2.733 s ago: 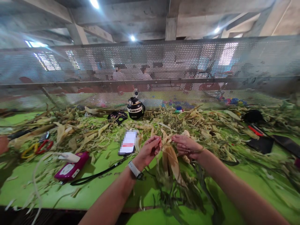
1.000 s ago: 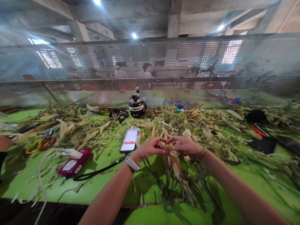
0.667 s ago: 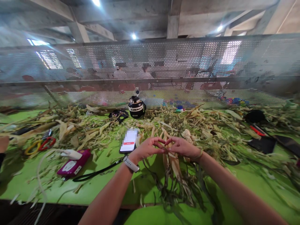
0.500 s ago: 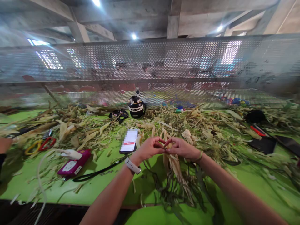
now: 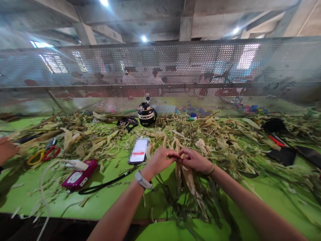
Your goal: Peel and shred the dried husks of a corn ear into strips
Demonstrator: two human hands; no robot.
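Note:
My left hand (image 5: 162, 161) and my right hand (image 5: 195, 160) meet over the green table, fingertips pinched together around the top of a bundle of dry corn husks (image 5: 191, 182). Pale husk strips stick up above my fingers, and longer ones hang below toward the table's front edge. Darker green strips (image 5: 185, 204) trail beneath the bundle. The exact spot that my fingertips pinch is partly hidden by the fingers. Just left of my left hand lies a phone (image 5: 138, 150) with a lit screen and a black strap.
Scattered husk scraps (image 5: 220, 134) cover much of the green table (image 5: 112, 204). A magenta power block (image 5: 80, 175) with a white cable, scissors (image 5: 50, 153) and another person's hand (image 5: 7, 149) are at left. A black bottle (image 5: 146, 115) stands before the perforated metal screen (image 5: 170, 77).
My fingers have closed tighter together on the husk, and my left hand has shifted slightly. At far left the other person's hand has come further into view.

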